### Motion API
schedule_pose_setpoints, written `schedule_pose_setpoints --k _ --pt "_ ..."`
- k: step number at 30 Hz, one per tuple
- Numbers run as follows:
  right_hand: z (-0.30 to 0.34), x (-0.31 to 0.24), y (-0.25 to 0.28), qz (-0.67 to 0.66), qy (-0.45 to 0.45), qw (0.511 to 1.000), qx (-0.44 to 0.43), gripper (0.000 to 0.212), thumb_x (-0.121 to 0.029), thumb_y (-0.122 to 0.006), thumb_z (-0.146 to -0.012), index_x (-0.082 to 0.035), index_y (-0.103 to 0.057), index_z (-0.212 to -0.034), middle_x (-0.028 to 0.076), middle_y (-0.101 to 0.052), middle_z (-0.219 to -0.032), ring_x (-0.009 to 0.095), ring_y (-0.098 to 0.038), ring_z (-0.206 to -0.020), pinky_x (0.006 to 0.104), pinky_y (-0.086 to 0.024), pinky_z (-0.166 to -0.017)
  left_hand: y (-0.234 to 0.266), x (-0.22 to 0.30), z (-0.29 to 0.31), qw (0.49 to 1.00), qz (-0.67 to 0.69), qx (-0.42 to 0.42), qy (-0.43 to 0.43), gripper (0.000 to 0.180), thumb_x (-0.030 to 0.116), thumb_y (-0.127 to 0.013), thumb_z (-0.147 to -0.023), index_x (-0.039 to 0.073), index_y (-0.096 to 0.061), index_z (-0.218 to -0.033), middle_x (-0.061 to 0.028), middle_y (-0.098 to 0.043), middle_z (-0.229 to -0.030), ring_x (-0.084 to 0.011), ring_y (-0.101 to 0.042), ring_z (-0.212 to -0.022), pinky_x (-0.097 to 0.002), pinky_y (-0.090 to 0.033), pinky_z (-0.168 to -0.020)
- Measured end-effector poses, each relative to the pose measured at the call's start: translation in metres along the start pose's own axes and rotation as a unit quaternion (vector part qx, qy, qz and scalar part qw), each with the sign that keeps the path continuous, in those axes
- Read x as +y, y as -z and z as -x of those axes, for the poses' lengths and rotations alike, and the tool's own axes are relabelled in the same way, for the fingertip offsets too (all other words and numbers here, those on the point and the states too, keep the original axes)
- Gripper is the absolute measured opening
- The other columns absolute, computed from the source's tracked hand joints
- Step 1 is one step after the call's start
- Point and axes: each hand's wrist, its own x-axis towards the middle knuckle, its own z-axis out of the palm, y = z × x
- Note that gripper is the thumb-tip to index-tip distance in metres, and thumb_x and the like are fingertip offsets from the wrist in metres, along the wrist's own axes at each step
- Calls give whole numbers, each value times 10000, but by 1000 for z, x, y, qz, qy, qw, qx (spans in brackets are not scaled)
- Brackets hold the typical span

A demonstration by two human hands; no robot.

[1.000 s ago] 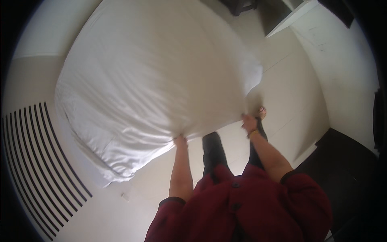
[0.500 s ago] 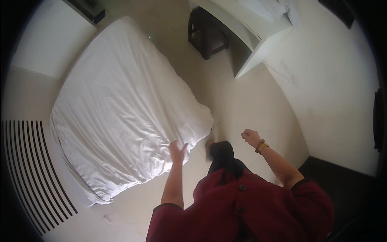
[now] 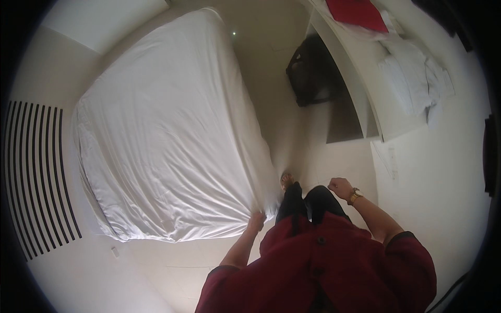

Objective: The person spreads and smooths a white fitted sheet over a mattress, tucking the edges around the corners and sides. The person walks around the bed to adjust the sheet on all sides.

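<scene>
A white bed sheet [image 3: 162, 130] covers the bed on the left, with long creases fanning out from its near right corner. At that corner my left hand [image 3: 256, 221] is closed on the sheet's edge, pulling the cloth taut; its fingertips are partly hidden. My right hand [image 3: 341, 189] hangs in the air to the right of my legs, apart from the bed. Its fingers are curled into a loose fist with nothing visible in them. A gold watch [image 3: 356, 196] circles the right wrist.
A white desk [image 3: 360, 88] runs along the right wall, with a dark stool [image 3: 308, 73] beneath it. Folded white linen [image 3: 412, 78] and a red cloth [image 3: 357, 14] lie on top. Black slats [image 3: 42, 177] line the left wall. The tiled floor [image 3: 297, 141] separates bed and desk.
I have stepped forward along the bed's right side. My left hand, open on the sheet before, has closed on its near right corner. The right hand stays curled.
</scene>
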Motion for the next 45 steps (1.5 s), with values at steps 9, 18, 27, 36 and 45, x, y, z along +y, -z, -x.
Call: schedule_pose_setpoints --k 9,18,27,36,45 --pt "-131 8 150 -39 -59 997 5 260 -301 -597 -824 -46 -645 -838 142 -663 -816 307 -634 -786 401 -490 -717 63 18 -87 979 124 -105 127 425 468 -565 -848 99 -605 -1055 -186 -643 -1023 -363 -594 -1009 -451 -459 -843" --pt "-390 -106 315 33 125 991 23 233 -269 -585 -822 -47 -642 -863 146 -655 -800 318 -633 -733 399 -489 -677 142 69 -208 901 332 -18 278 440 462 -570 -845 93 -588 -1085 -201 -638 -1035 -374 -589 -1019 -450 -459 -852" --pt "-635 -202 437 18 54 997 -48 234 -255 -569 -832 -30 -632 -842 91 -651 -738 173 -638 -672 337 -494 -618 335 58 -356 838 387 124 362 457 456 -576 -843 88 -572 -1114 -217 -632 -1046 -386 -584 -1029 -450 -458 -862" --pt "-748 -194 543 77 -130 980 -132 291 -264 -543 -868 -28 -679 -972 120 -681 -898 229 -648 -847 368 -495 -766 661 -3 -591 827 297 330 345 565 401 -640 -819 111 -418 -1250 -205 -636 -984 -408 -584 -996 -466 -447 -881" --pt "-902 -305 720 239 -166 949 -122 284 -246 -525 -893 -4 -647 -977 112 -656 -928 201 -607 -876 359 -475 -781 845 11 -811 764 417 348 348 784 468 -607 -805 42 -326 -1400 -235 -410 -1367 -366 -359 -1292 -433 -301 -1068"
